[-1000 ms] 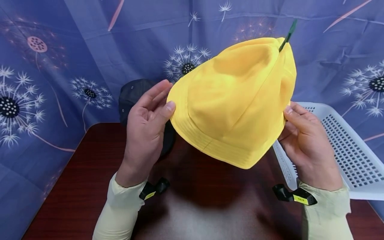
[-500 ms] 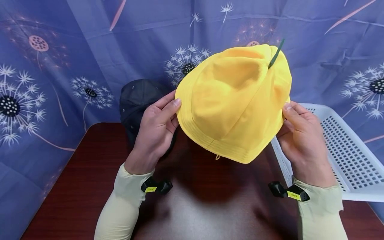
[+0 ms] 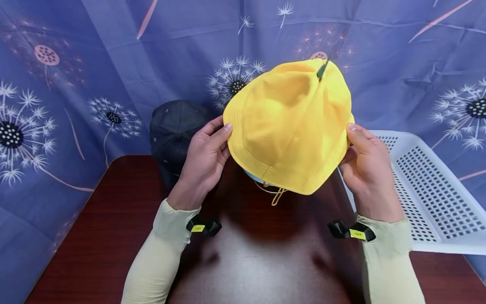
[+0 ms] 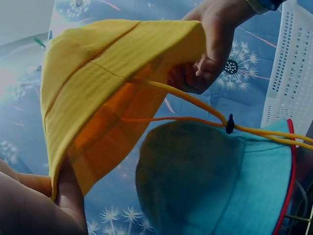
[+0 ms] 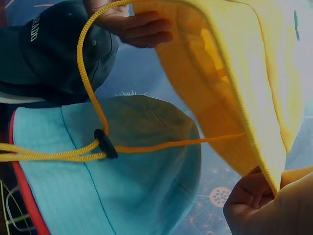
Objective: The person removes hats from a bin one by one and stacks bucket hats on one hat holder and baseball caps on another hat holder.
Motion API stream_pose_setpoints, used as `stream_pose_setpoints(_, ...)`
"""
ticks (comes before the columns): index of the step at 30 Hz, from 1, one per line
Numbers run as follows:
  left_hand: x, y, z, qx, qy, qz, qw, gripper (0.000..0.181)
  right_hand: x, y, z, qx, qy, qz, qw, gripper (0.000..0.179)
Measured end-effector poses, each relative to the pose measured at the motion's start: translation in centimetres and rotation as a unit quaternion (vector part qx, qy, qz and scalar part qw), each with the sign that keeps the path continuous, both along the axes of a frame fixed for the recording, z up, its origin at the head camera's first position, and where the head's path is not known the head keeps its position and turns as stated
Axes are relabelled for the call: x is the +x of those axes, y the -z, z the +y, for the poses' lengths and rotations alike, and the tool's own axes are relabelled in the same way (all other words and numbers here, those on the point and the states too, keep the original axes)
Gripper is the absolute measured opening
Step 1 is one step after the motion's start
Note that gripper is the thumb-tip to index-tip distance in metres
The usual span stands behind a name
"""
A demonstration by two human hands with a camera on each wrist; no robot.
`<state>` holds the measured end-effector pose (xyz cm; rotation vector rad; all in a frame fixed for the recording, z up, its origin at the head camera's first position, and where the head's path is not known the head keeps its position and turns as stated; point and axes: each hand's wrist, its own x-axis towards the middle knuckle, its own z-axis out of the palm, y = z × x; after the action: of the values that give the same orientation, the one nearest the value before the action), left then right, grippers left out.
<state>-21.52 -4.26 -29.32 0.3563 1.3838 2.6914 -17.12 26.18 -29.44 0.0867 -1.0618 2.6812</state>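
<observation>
A yellow bucket hat (image 3: 288, 126) hangs above the table between both hands, crown up and tilted. A small green leaf-like tab (image 3: 322, 71) stands on its top. My left hand (image 3: 205, 158) pinches the brim's left edge, thumb outside and fingers underneath. On the opposite side, my right hand (image 3: 368, 169) pinches the brim the same way. From inside the hat a yellow cord (image 4: 186, 98) runs down through a black toggle (image 4: 230, 124). Below the yellow hat is a turquoise hat (image 5: 132, 181) with red edging, mostly hidden in the head view.
A dark baseball cap (image 3: 174, 131) sits at the back left, partly behind the left hand. To the right, a white perforated plastic basket (image 3: 444, 247) stands on the dark red-brown table (image 3: 95, 236). A blue dandelion-print cloth (image 3: 125, 50) hangs behind.
The yellow hat has come down and its top has swung left. My right hand has moved left, and both hands are closer together. The cord and a sliver of turquoise now show below the brim.
</observation>
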Motion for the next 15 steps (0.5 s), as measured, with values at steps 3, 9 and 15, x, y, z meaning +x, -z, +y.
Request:
stream_pose_setpoints(3, -0.4, 0.4, 0.3, 0.005, 0.000, -0.009, 0.9999, 0.038, -0.5, 0.1, -0.2, -0.013, 0.000, -0.008, 0.9999, 0.019)
stream_pose_setpoints(9, -1.0, 1.0, 0.9, -0.001, -0.004, -0.013, 0.9999, 0.045, -1.3, 0.4, -0.1, -0.047, -0.005, -0.024, 0.9986, 0.024)
stream_pose_setpoints(15, -1.6, 1.6, 1.2, -0.016, -0.007, -0.030, 0.9994, 0.045, -2.3, 0.7, 0.1, -0.081, -0.004, -0.030, 0.9962, 0.022)
